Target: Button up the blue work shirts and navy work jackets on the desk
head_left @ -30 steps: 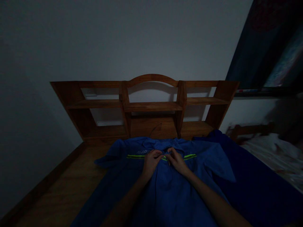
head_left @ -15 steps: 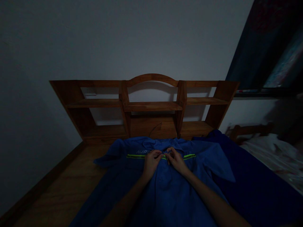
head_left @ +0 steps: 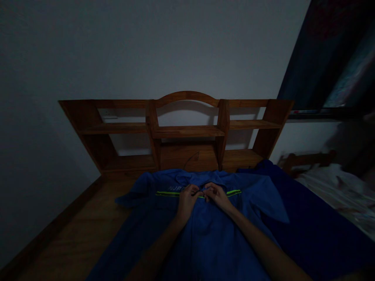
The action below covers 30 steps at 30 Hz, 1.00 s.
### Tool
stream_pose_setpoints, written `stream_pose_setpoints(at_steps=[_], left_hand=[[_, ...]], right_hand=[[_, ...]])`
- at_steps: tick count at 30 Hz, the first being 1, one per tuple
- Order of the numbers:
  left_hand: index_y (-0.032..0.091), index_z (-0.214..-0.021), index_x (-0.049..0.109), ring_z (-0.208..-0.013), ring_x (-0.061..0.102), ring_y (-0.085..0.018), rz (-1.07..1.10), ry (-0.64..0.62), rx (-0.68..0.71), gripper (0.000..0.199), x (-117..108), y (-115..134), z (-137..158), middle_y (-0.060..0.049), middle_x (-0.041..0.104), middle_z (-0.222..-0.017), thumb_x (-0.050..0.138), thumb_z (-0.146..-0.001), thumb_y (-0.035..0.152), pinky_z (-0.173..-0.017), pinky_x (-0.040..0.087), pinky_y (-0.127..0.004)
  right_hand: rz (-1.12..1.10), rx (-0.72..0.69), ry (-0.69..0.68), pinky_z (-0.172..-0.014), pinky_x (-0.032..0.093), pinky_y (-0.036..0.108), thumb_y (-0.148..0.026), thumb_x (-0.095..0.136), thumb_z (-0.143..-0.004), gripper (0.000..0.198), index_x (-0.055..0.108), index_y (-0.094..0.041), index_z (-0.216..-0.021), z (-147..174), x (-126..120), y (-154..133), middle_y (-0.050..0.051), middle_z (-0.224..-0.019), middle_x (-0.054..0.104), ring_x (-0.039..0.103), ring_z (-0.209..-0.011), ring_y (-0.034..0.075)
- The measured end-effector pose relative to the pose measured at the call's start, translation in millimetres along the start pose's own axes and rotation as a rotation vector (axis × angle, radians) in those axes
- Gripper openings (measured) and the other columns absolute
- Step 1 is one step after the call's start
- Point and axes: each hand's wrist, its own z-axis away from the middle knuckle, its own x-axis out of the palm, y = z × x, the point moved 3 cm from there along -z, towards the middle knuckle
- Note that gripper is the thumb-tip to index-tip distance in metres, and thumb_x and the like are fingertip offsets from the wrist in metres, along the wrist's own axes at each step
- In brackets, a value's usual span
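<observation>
1. Blue, softly creased cloth forms the shirt (head_left: 211,238), which is spread in front of the headboard (head_left: 189,132), collar end nearest to it.
2. Left hand (head_left: 186,201) and right hand (head_left: 218,196) are brought close together below the collar, thumbs and fingers pinched on the shirt front. Whether a button is gripped cannot be told.
3. Caution: the pinched cloth could be lost, as only a small fold is held and the light is dim.
4. Caution: the two front edges could be matched unevenly, since the work point is partly covered by fingers.
5. Caution: the shirt could be dragged askew if unequal pull is applied; the bare boards (head_left: 79,230), front-left of the headboard, look smooth.
6. Headboard: brown grained wood, square compartments, arched top rail.
7. Chest stripe (head_left: 166,193): narrow, straight, yellow-green.
8. Dark blue sheet (head_left: 307,222): plain, lying front-right of the headboard.
</observation>
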Motion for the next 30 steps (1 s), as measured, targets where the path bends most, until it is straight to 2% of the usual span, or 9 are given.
stream_pose_setpoints(at_steps=[4, 8, 21, 27, 30], left_hand=[[0.019, -0.082, 0.062, -0.073, 0.062, -0.015, -0.043, 0.005, 0.001, 0.011, -1, 1, 0, -0.002, 0.064, -0.081, 0.063, -0.075, 0.028, -0.068, 0.049, -0.027], [0.019, -0.082, 0.063, -0.072, 0.063, -0.015, -0.025, 0.01, -0.058, 0.012, -1, 0, 0, -0.002, 0.066, -0.081, 0.063, -0.075, 0.028, -0.067, 0.05, -0.027], [0.019, -0.079, 0.064, -0.073, 0.064, -0.015, 0.028, 0.025, -0.113, 0.009, 1, -5, 0, -0.002, 0.067, -0.077, 0.058, -0.076, 0.025, -0.069, 0.05, -0.027], [0.019, -0.08, 0.056, -0.068, 0.061, -0.012, 0.015, 0.022, -0.089, 0.006, 0, 2, 0, 0.001, 0.061, -0.073, 0.056, -0.075, 0.023, -0.063, 0.046, -0.022], [0.019, -0.087, 0.053, -0.06, 0.058, -0.01, 0.049, 0.012, -0.086, 0.015, 3, 6, 0, 0.002, 0.058, -0.073, 0.057, -0.077, 0.03, -0.057, 0.043, -0.02]], right_hand=[[-0.051, 0.034, 0.024, -0.051, 0.042, 0.023, -0.04, 0.064, -0.074, 0.031, 0.053, -0.017, -0.091, -2, -3, 1, -0.003, -0.062, 0.06, 0.054, -0.048, 0.011], [-0.071, 0.039, 0.036, -0.049, 0.041, 0.023, -0.039, 0.066, -0.072, 0.032, 0.053, -0.017, -0.091, -4, -4, 5, -0.002, -0.062, 0.061, 0.053, -0.047, 0.01], [0.015, 0.036, 0.041, -0.05, 0.041, 0.023, -0.043, 0.064, -0.073, 0.033, 0.052, -0.018, -0.09, 0, 1, -6, -0.003, -0.061, 0.06, 0.053, -0.047, 0.01], [0.008, 0.015, 0.023, -0.05, 0.043, 0.023, -0.046, 0.061, -0.075, 0.033, 0.05, -0.019, -0.091, -2, 1, -1, -0.003, -0.063, 0.06, 0.054, -0.048, 0.01], [0.014, 0.012, 0.08, -0.052, 0.047, 0.026, -0.05, 0.058, -0.076, 0.035, 0.047, -0.02, -0.092, -2, 0, 4, -0.003, -0.061, 0.059, 0.059, -0.052, 0.014]])
